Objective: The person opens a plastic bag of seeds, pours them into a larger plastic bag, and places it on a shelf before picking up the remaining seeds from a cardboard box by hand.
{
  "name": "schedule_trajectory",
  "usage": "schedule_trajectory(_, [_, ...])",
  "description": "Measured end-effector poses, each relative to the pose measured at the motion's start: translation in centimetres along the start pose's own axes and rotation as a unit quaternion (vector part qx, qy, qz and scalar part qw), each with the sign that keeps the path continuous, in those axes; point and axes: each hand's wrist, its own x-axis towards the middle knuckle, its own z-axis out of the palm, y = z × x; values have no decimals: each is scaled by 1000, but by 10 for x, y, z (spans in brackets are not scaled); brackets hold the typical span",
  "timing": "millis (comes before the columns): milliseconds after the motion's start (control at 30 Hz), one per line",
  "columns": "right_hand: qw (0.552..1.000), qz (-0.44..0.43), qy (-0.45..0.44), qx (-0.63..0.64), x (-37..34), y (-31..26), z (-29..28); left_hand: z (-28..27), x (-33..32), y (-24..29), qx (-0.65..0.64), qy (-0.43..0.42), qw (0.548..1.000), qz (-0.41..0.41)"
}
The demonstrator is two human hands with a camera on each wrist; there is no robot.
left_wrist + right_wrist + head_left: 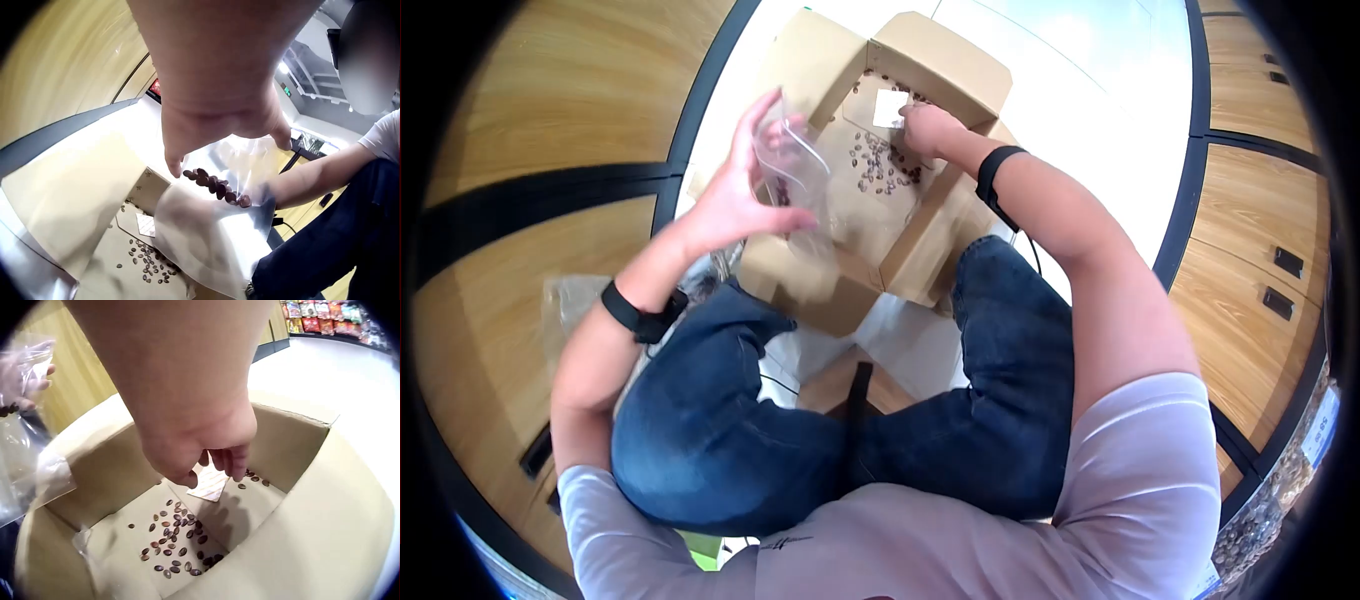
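In the head view my left hand (735, 198) holds a clear plastic bag (808, 185) over the left side of an open cardboard box (940, 55), thumb and fingers bent around it. A row of dark brown oval seeds (215, 186) lies inside the bag in the left wrist view. My right hand (930, 132) reaches down into the box, beside a small white square packet (890, 108). From the right wrist, its fingertips (237, 474) point down, with a gap to the thumb and nothing visible between. Loose seeds (178, 531) lie scattered on the box's floor below.
Raised flaps surround the box, which stands on pale floor tiles (1090, 130) in front of my knees. Wooden cabinets (570, 90) line both sides. Another clear plastic bag (565, 305) lies by my left forearm. Shelves of colourful packets (325, 315) stand far off.
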Motion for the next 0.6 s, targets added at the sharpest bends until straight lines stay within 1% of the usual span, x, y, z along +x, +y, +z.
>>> schedule_trajectory(33, [996, 5, 81, 24, 12, 6, -2, 0, 2, -5, 8, -6, 1000, -6])
schedule_trajectory(67, [997, 7, 80, 21, 20, 6, -7, -1, 6, -11, 4, -6, 1000, -5])
schedule_trajectory(133, [995, 54, 84, 24, 34, 7, -4, 0, 12, -29, 2, 10, 1000, -2])
schedule_trajectory(167, [992, 54, 104, 37, 40, 9, 0, 1, 17, -45, -12, 20, 1000, 5])
schedule_trajectory(200, [993, 56, 96, 31, 45, 12, 5, 1, 20, -58, -22, 22, 1000, 4])
schedule_trajectory(267, [985, 51, 152, 57, 50, 16, 18, 6, 20, -78, -42, 48, 998, 9])
schedule_trajectory(300, [985, 40, 165, 23, 52, 18, 26, 7, 18, -87, -68, 59, 996, 3])
schedule_trajectory(367, [979, 38, 195, 41, 46, 19, 43, 4, 6, -86, -68, 57, 996, -19])
schedule_trajectory(400, [974, 35, 217, 46, 47, 20, 46, -1, 9, -86, -51, 49, 997, -17])
schedule_trajectory(433, [974, 30, 218, 44, 50, 18, 42, -3, 8, -84, -48, 49, 997, -26])
schedule_trajectory(500, [996, 69, 62, -4, 48, 13, 40, -5, 8, -88, -46, 51, 997, -25])
schedule_trajectory(533, [996, 67, 60, -5, 47, 10, 38, -5, 8, -89, -43, 51, 998, -22])
schedule_trajectory(600, [1000, 8, 17, -8, 44, 7, 34, -4, 9, -89, -33, 49, 998, -15])
